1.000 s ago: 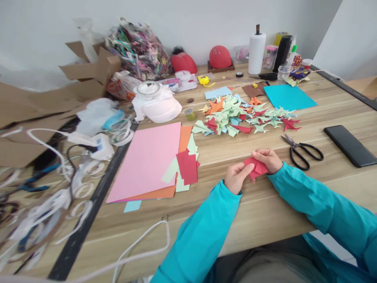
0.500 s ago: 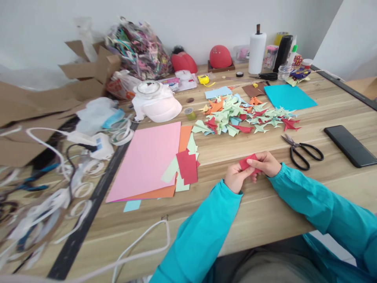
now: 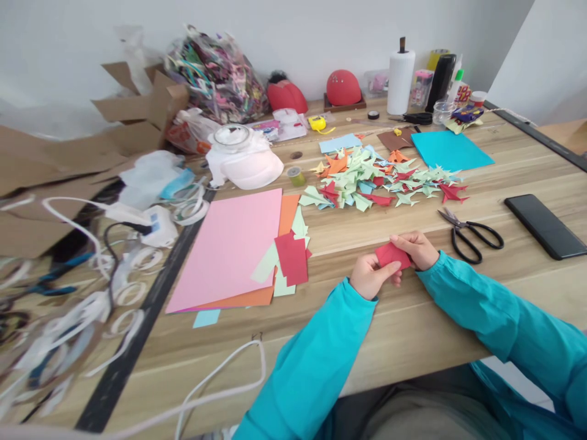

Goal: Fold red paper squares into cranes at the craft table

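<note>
Between my two hands is a small piece of red paper, held above the wooden table near its front edge. My left hand pinches its lower left side, thumb lying across the paper. At the paper's upper right, my right hand grips with thumb and fingers closed on it. Farther back lies a pile of folded paper shapes in pale green, red, orange and blue. Left of my hands, red paper pieces and pale green strips rest on pink and orange sheets.
Black-handled scissors and a phone lie to the right. A turquoise sheet is behind the pile. White cables, tape rolls and cardboard boxes crowd the left. Bottles stand at the back.
The fingers of my right hand have shifted to the paper's top edge, and more of the red paper's face shows. Nothing else on the table has moved.
</note>
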`<state>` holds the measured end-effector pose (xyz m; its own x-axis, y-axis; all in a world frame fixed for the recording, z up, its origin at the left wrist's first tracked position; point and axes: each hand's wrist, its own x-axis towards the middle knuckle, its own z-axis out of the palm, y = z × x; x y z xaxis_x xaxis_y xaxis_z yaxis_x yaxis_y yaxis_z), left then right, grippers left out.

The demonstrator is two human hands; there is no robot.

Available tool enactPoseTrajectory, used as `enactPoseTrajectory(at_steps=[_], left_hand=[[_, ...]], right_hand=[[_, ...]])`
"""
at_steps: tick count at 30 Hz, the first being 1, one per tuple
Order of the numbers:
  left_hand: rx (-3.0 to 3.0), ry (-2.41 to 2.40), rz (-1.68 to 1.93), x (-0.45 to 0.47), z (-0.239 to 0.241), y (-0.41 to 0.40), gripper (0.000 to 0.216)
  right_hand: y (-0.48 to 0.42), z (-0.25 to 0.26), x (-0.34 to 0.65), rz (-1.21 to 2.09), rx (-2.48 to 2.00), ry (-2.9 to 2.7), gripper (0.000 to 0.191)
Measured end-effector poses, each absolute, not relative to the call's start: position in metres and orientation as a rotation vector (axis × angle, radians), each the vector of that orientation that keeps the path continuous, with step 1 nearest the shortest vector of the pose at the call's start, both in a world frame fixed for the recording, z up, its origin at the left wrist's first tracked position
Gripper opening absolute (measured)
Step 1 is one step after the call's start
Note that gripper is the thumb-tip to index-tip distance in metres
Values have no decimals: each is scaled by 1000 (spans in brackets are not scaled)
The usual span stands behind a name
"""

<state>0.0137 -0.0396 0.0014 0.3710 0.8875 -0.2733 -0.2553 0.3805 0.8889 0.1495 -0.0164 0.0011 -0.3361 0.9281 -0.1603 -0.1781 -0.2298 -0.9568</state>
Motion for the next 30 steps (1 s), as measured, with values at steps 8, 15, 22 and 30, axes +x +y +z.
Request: enactPoseTrajectory(at_steps=[8,15,22,30], left_hand=[[994,885,953,13,2,-39,39],[1026,861,940,12,-5,-37,39],[1114,850,923,11,1,-39,38],[1075,874,889,11,5,-39,37]], right_hand=[[-20,8,148,1644,-988,-1398,41],[-21,9,148,1671,-910,-1500,44],[-19,4,149,1626,-1053,-1422,60],[-18,12,147,1703,-1023,-1264,51]])
